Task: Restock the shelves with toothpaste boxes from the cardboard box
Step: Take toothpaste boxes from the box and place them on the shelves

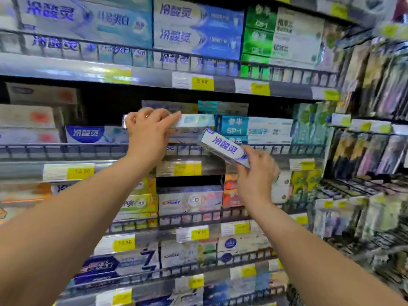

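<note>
Your right hand [254, 173] clamps a white toothpaste box [223, 147] lettered 冷酸灵 in blue, tilted just before the front rail [66, 149] of the shelf [213, 166] below the 8.90 price tag [202, 82], while your left hand [148, 129] lies over a pale shelved box [196, 121], its grip unclear.

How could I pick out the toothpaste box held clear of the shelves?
Find the shelf under the yellow 8.90 price tag. In front of its black wire rail the right hand grips a white cardboard toothpaste box with blue characters. Unlike its neighbours, it is tilted, unshelved.
</note>
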The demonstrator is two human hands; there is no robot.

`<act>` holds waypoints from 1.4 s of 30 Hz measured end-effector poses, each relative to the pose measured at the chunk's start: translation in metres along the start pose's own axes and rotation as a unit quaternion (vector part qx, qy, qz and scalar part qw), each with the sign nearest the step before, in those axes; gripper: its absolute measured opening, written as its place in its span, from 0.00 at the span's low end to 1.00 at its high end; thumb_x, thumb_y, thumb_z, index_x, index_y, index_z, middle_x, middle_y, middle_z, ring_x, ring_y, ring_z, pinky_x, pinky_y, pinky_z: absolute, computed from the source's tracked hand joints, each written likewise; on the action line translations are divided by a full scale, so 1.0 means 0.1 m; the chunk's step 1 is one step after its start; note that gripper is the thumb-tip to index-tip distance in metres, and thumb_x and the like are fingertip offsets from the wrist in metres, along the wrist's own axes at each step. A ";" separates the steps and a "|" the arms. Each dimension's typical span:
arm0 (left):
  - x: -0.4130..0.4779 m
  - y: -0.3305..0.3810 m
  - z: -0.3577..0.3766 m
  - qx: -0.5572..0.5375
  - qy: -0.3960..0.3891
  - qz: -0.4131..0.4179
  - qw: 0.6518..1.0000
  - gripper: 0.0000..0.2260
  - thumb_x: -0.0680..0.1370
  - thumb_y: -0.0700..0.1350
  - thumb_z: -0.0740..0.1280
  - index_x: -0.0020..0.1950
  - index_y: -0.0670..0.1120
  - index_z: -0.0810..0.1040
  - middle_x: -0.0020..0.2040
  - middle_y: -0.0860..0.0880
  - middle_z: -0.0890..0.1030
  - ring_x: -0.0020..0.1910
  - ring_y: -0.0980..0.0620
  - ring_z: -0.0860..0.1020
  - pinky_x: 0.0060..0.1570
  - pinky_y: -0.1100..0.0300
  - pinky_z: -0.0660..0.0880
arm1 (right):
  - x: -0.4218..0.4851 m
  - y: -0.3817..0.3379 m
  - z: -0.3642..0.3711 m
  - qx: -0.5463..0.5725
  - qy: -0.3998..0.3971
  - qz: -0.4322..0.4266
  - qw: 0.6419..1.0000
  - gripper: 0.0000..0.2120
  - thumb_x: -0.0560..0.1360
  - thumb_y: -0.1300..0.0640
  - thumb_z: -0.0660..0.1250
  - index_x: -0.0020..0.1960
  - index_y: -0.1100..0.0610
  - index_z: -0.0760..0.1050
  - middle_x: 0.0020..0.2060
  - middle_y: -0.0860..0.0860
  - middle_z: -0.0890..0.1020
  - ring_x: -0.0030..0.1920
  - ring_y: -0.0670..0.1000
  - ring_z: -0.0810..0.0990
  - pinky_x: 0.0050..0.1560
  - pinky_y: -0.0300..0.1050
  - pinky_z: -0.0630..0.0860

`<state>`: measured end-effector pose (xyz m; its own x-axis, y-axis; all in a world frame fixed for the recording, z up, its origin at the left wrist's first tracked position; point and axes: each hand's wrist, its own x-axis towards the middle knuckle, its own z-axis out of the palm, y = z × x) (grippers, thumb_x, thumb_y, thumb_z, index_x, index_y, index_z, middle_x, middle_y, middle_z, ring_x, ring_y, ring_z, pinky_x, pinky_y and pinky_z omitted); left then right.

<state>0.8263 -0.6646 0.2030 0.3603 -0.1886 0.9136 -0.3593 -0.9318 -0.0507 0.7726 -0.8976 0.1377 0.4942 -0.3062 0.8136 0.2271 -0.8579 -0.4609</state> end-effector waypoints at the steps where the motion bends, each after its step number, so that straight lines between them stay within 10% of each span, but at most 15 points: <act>1: 0.05 0.01 0.05 0.013 -0.017 0.004 1.000 0.15 0.76 0.44 0.66 0.62 0.55 0.77 0.58 0.48 0.79 0.57 0.39 0.70 0.52 0.52 0.54 | 0.02 0.02 0.03 0.003 0.009 -0.006 1.000 0.19 0.74 0.61 0.67 0.64 0.52 0.74 0.54 0.54 0.75 0.58 0.57 0.69 0.56 0.44 0.55; 12: 0.12 -0.08 0.23 0.023 -0.067 -0.002 0.998 0.11 0.79 0.51 0.60 0.57 0.51 0.77 0.58 0.48 0.79 0.58 0.42 0.73 0.54 0.48 0.66 | 0.25 -0.05 0.24 0.021 0.055 -0.070 0.996 0.19 0.72 0.60 0.69 0.62 0.53 0.76 0.51 0.54 0.76 0.53 0.51 0.66 0.53 0.42 0.56; 18: 0.18 -0.21 0.27 -0.008 -0.169 0.041 0.985 0.22 0.80 0.59 0.53 0.70 0.52 0.69 0.73 0.48 0.67 0.72 0.46 0.62 0.70 0.47 0.56 | 0.25 -0.11 0.36 0.009 0.054 -0.085 0.995 0.20 0.72 0.61 0.68 0.63 0.54 0.75 0.51 0.55 0.76 0.55 0.57 0.71 0.59 0.48 0.57; 27: -0.13 -0.65 -0.16 0.006 -0.120 -0.003 0.993 0.34 0.72 0.69 0.54 0.68 0.48 0.71 0.67 0.46 0.74 0.65 0.44 0.71 0.67 0.47 0.62 | 0.45 -0.73 0.75 -0.036 0.066 -0.215 0.974 0.24 0.68 0.66 0.71 0.62 0.52 0.76 0.53 0.56 0.79 0.56 0.58 0.72 0.64 0.56 0.58; 42: -0.35 -0.81 -0.33 0.006 -0.124 -0.026 0.992 0.27 0.74 0.66 0.58 0.67 0.51 0.72 0.66 0.50 0.75 0.64 0.48 0.71 0.65 0.50 0.61 | 0.40 -1.04 0.91 -0.139 -0.086 -0.129 0.978 0.26 0.79 0.40 0.50 0.75 0.44 0.54 0.72 0.58 0.60 0.72 0.61 0.54 0.71 0.64 0.43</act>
<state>0.8140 -0.5723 0.1886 0.5789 -0.2095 0.7880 -0.3249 -0.9457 -0.0128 0.8451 -0.7832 0.1863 0.5892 -0.0112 0.8079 0.1380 -0.9838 -0.1143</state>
